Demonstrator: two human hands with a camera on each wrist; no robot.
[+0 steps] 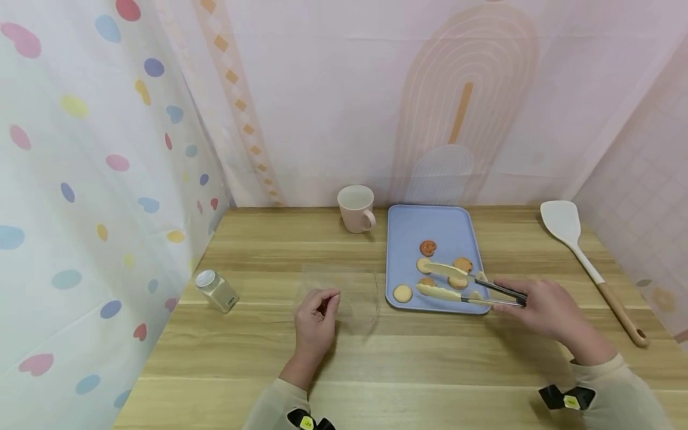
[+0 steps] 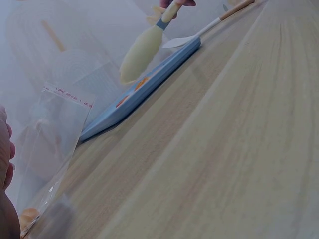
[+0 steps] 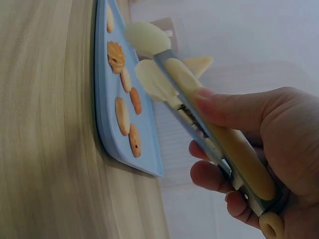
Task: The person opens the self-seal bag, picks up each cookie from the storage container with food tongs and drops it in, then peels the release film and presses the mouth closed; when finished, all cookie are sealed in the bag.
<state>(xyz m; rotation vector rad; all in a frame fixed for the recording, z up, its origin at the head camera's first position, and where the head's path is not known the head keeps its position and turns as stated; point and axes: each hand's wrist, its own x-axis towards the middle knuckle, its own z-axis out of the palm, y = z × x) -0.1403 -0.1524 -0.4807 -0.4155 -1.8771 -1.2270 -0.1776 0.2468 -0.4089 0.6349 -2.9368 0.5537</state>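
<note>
Gripping tongs [image 1: 443,293]: right hand [image 1: 550,313], at the near right corner of the blue tray [image 1: 430,224], tong heads spread above it. Pinching a clear bag [image 2: 57,124]: left hand [image 1: 316,313], left of the tray. Obscured: some cookies [image 1: 402,293] on the tray, partly behind the tong heads; bag outline, faint (red lettering crosses its top strip). Contents: tray, assorted cookies; bag, tan pieces at bottom, cropped. Pink mug [image 1: 353,212], beyond the bag, left of the tray: contents unclear.
</note>
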